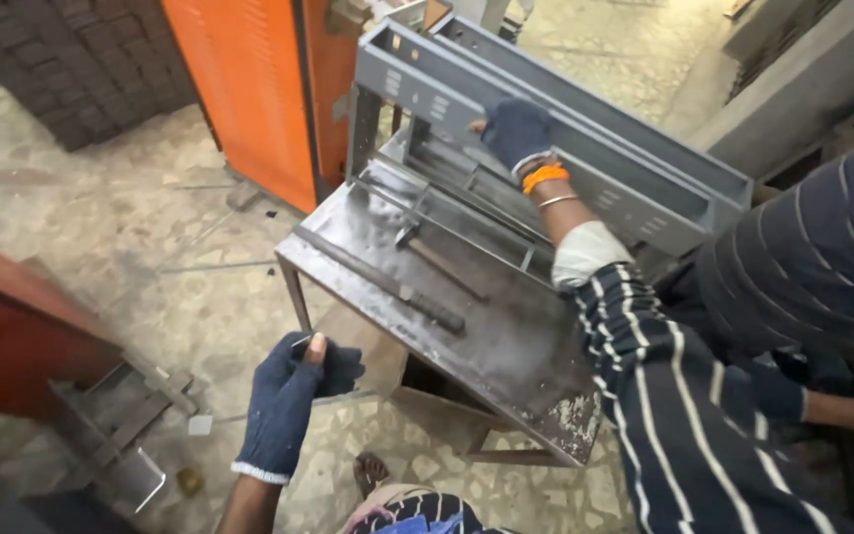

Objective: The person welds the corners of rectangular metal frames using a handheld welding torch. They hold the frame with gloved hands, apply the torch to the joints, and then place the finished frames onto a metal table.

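My right hand (pixel 516 131), in a dark blue glove, grips the top rail of a grey sheet-metal frame (pixel 635 188) that stands tilted on a steel work table (pixel 516 346). An orange band and a thin bangle sit on that wrist, above a striped sleeve. My left hand (pixel 294 391), also in a blue glove with the bare thumb tip poking out, hangs curled shut beside the table's near left corner, touching nothing I can make out. A hammer (pixel 425 252) and a long dark bar (pixel 387 282) lie on the tabletop below the frame.
An orange metal cabinet (pixel 249 89) stands behind the table. A red metal body (pixel 12 326) and grey steel offcuts (pixel 121 420) lie at the left on the stone floor. Another person's striped sleeve (pixel 812 257) and gloved hand (pixel 775 391) are close at the right. Dark bricks (pixel 61 59) are stacked at the far left.
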